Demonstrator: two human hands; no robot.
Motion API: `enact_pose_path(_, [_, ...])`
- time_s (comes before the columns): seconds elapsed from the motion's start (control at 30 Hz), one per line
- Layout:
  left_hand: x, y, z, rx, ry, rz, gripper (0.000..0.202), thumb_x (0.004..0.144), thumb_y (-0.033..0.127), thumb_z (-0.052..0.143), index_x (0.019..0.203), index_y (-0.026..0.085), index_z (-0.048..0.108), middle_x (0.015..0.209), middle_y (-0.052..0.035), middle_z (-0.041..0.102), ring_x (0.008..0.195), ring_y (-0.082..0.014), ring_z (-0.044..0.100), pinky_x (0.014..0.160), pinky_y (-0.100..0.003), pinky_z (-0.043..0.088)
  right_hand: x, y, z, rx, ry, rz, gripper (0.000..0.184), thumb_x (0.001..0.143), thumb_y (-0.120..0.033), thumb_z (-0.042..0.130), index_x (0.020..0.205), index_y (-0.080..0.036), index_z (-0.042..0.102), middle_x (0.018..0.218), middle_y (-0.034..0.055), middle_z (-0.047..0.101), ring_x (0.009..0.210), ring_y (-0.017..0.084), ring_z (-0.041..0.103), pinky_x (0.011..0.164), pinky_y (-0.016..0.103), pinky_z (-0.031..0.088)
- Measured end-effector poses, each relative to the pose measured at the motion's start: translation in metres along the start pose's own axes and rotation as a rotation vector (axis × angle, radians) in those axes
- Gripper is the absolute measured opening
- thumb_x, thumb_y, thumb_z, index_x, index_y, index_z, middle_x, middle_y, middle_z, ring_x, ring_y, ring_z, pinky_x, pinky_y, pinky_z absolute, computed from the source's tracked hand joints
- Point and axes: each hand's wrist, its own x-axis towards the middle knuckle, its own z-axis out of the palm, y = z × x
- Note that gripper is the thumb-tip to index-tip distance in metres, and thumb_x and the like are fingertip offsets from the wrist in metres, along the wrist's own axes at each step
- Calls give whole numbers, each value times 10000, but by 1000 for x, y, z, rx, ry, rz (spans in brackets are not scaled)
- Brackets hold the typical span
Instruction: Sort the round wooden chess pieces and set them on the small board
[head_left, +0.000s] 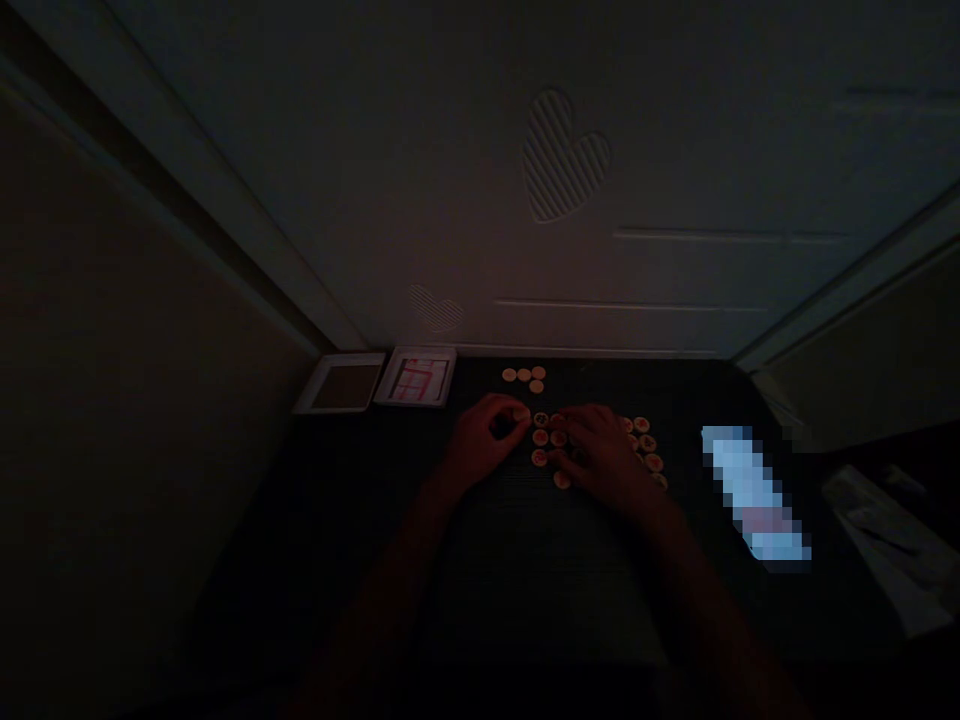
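Note:
Small round pieces like xiangqi discs, marked in red or dark, lie in rows on the dark table. One such disc is in the column between my hands. My left hand pinches a round disc between thumb and forefinger, just left of the rows. Over the middle of the rows, my right hand rests with fingers spread and hides several discs. A disc sits below its thumb, and more discs show right of the hand.
Pale discs form a small group farther back. Two shallow box halves, an open tray and one with a red-and-white print, stand at back left. A lit, pixelated phone-like shape lies right. A panel with heart reliefs rises behind.

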Motion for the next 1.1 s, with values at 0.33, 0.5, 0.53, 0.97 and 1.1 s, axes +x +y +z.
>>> enact_pose_path(0.33, [-10, 11, -3, -261, -288, -207, 210, 832, 339, 726, 984, 212, 656, 910, -16, 753, 750, -167, 736, 624, -260, 559, -1, 1, -4, -16, 4, 11, 411, 894, -278, 665, 1303, -274, 619, 1295, 110, 625, 1208, 320, 521, 977, 537, 452])
enact_pose_path(0.5, [-12, 12, 1, -293, -331, -258, 239, 828, 348, 731, 1011, 215, 653, 838, -6, 763, 722, -174, 742, 572, -241, 540, -1, 2, -3, 6, 19, 5, 378, 905, -272, 649, 1283, -274, 633, 1281, 101, 635, 1193, 309, 536, 976, 520, 460])
enact_pose_path(0.53, [-12, 11, 1, -289, -326, -252, 233, 830, 343, 727, 1009, 214, 654, 833, -4, 760, 719, -172, 740, 573, -241, 540, -1, 2, -2, 6, 24, 9, 370, 908, -271, 646, 1278, -274, 636, 1276, 99, 639, 1187, 307, 539, 974, 517, 461])
enact_pose_path(0.97, [-5, 8, 4, -141, -101, -153, 203, 865, 356, 708, 997, 214, 651, 999, -28, 753, 821, -167, 723, 718, -297, 570, -1, 9, 5, -51, 24, 41, 316, 939, -281, 615, 1253, -268, 650, 1261, 95, 645, 1161, 310, 540, 958, 516, 453])
enact_pose_path(1.1, [-7, 8, 8, -147, -118, -122, 217, 863, 358, 718, 1010, 211, 653, 1018, -30, 751, 801, -155, 717, 704, -283, 565, -1, 9, 6, -61, 37, 51, 295, 945, -284, 610, 1235, -259, 661, 1251, 97, 652, 1169, 306, 539, 961, 499, 448])
